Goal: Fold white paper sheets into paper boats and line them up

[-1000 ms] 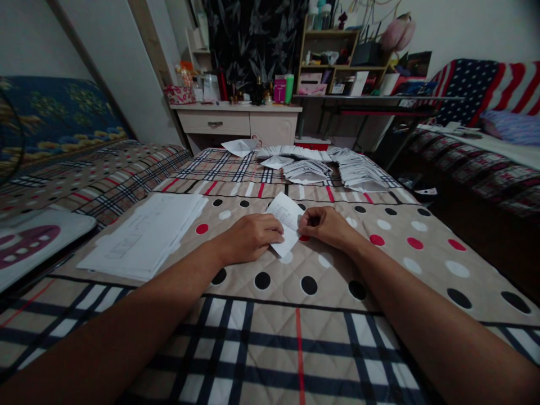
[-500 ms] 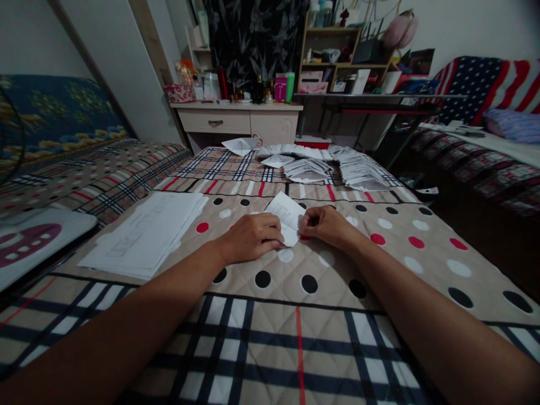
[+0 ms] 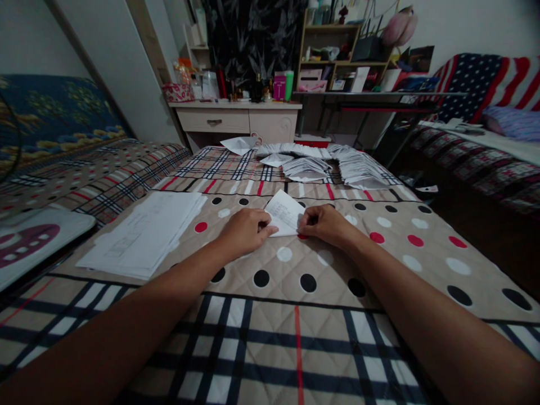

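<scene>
A small folded sheet of paper (image 3: 284,214) with lines of print lies on the patterned bedspread, its pointed end away from me and its near edge straight. My left hand (image 3: 248,229) pinches its left corner between thumb and fingers. On the opposite side, my right hand (image 3: 320,220) grips the right corner, fingers curled over the edge. To the left rests a stack of printed sheets (image 3: 143,233), fanned slightly. Beyond my hands stand rows of folded paper pieces (image 3: 307,169), packed closely together, with a loose folded piece (image 3: 239,145) beside them.
The quilted bedspread (image 3: 270,332) spreads under everything. At the left edge sits a white board with a purple print (image 3: 29,242). A white dresser (image 3: 236,121) and a shelf desk (image 3: 379,94) stand behind the bed, a second bed (image 3: 476,152) to the right.
The paper's lower tip has been folded up, so its near edge is now straight. My left hand has shifted slightly left; my right hand stays at the right corner.
</scene>
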{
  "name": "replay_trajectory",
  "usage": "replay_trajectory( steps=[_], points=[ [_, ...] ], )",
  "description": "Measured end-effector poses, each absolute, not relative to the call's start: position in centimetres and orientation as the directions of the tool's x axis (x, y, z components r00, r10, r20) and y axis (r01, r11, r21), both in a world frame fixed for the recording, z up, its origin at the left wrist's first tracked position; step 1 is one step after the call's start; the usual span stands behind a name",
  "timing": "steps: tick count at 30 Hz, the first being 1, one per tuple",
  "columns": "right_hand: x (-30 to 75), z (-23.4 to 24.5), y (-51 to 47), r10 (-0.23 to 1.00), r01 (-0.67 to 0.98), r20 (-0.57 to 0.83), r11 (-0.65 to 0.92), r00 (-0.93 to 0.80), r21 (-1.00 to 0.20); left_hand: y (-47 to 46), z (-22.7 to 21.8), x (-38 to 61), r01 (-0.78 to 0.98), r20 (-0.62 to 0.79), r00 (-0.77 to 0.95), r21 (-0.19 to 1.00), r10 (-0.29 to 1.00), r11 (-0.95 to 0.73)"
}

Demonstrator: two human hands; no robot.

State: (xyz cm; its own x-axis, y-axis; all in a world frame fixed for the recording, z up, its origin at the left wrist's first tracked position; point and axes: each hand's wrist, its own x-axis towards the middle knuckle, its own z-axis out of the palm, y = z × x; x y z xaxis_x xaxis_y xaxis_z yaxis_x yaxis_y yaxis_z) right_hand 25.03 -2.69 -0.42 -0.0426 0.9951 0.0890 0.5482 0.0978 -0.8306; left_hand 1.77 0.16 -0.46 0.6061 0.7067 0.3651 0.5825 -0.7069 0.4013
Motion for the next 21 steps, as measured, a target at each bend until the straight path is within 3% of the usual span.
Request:
replay_trajectory(
  steps=[5, 12, 21],
  points=[
    [24.92, -0.23, -2.82, 0.996, 0.571, 0.074, 0.085, -0.043, -0.816, 0.07, -0.42, 1.99, 0.674, 0.287, 0.526, 0.434, 0.801, -0.598],
    [24.78, -0.08, -2.85, 0.997, 0.658, 0.043, 0.071, -0.059, -0.749, 0.2, -0.61, 2.3, 0.731, 0.323, 0.448, 0.404, 0.834, -0.55],
    [24.93, 0.09, -2.78, 0.996, 0.723, -0.02, 0.047, -0.084, -0.69, -0.07, 0.26, 2.65, 0.844, 0.137, 0.379, 0.355, 0.915, -0.403]
  ],
)
